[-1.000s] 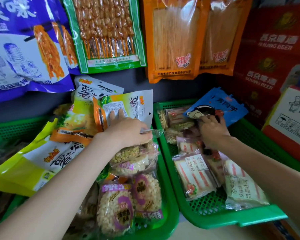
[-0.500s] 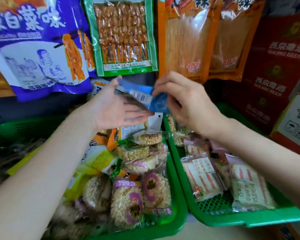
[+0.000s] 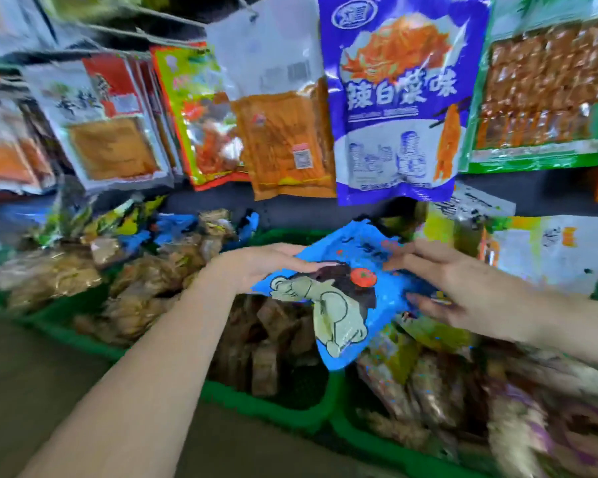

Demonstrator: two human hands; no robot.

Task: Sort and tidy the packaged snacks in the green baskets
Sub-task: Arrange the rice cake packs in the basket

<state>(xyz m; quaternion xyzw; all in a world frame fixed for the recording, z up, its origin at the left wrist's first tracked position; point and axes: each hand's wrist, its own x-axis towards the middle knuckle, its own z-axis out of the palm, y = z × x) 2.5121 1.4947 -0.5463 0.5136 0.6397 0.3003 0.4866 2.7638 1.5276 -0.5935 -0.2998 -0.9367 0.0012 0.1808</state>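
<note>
Head view has swung leftward since half a second ago: the purple hanging bag [image 3: 396, 98] that sat at upper left now hangs right of centre, and a far-left green basket [image 3: 66, 326] heaped with blurred brown packets has come into sight. Next to it, the middle green basket [image 3: 273, 405] holds dark brown packets with a bare patch of mesh near its front rim. The left hand [image 3: 256, 267] grips the blue snack packet [image 3: 346, 298] at its upper left edge, thumb on top; before, it was held higher, in front of the hanging bags. The packet now hovers over the seam between the middle and right baskets. The right hand [image 3: 463, 291] lies on its right side, fingers spread and fairly straight.
</note>
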